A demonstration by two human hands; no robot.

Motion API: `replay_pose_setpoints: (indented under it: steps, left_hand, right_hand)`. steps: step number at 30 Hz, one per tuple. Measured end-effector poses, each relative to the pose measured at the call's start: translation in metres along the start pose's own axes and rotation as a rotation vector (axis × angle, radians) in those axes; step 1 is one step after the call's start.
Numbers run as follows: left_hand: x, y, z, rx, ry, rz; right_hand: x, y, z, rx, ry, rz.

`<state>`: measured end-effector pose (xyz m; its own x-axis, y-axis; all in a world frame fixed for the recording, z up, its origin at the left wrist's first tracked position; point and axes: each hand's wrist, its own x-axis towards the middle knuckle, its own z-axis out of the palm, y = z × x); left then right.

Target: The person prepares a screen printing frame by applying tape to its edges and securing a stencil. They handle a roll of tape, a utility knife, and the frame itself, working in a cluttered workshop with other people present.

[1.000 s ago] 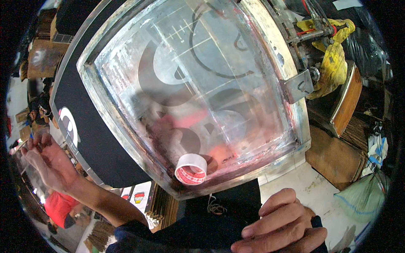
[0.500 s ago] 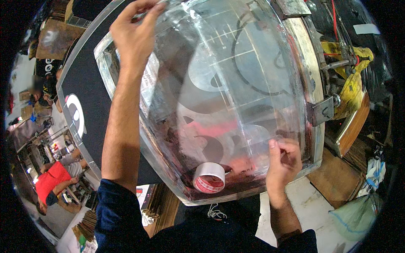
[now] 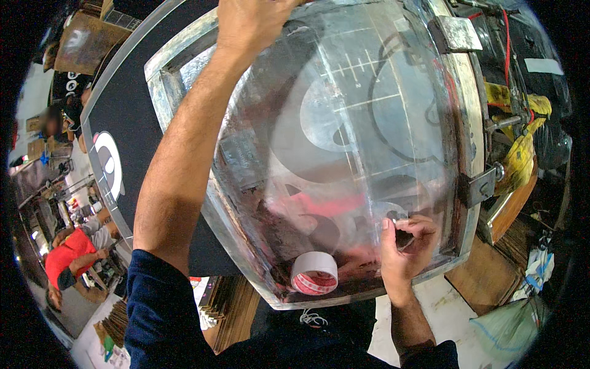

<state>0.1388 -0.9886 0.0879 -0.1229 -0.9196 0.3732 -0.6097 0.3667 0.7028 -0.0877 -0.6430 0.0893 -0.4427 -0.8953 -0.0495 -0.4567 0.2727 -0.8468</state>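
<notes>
In front of me is a screen-printing frame (image 3: 161, 98) with a pale, see-through mesh (image 3: 344, 203) bearing cartoon shapes and red stains. My left hand (image 3: 249, 27) reaches over its far part; its fingers are bent together, their tips partly cut off by the picture's top edge. Above the near right of the mesh, my right hand (image 3: 405, 252) has thumb and forefinger pinched together. What either hand holds is too thin or hidden to make out. A tape roll (image 3: 314, 272), white outside with a red-and-white core, stands on the near edge of the mesh.
Metal clamps (image 3: 482, 184) hold the frame's right side, beside a yellow cloth (image 3: 516, 172). A black printed fabric (image 3: 132, 117) lies beneath on the left. Cardboard sheets (image 3: 230, 307) are stacked near me. A person in red (image 3: 70, 252) is at the far left.
My left hand has moved right and farther up, partly out of the picture. My right hand has shifted slightly nearer me. The whole frame appears a little lower and farther right.
</notes>
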Motion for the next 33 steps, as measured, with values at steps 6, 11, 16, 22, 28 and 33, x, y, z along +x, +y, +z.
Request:
replay_pose_setpoints:
  steps: [6, 11, 16, 22, 28, 33]
  left_hand:
    - [-0.003, 0.003, 0.003, 0.036, -0.001, -0.012]
    - [-0.006, -0.002, -0.001, 0.184, 0.045, 0.168]
    - [-0.013, -0.005, 0.001, 0.278, 0.091, 0.260]
    - [-0.014, -0.004, 0.004, 0.320, 0.111, 0.284]
    - [-0.016, -0.005, 0.005, 0.335, 0.121, 0.270]
    - [-0.017, -0.004, 0.005, 0.345, 0.132, 0.283]
  right_hand:
    - [0.002, -0.007, 0.004, -0.059, -0.126, -0.101]
    - [0.005, -0.006, 0.008, -0.118, -0.141, -0.144]
    - [0.000, -0.001, 0.009, -0.138, -0.142, -0.078]
    - [-0.001, -0.001, 0.011, -0.105, -0.112, -0.034]
    - [0.001, -0.003, 0.012, -0.112, -0.104, -0.026]
    - [0.001, -0.002, 0.013, -0.132, -0.099, -0.070]
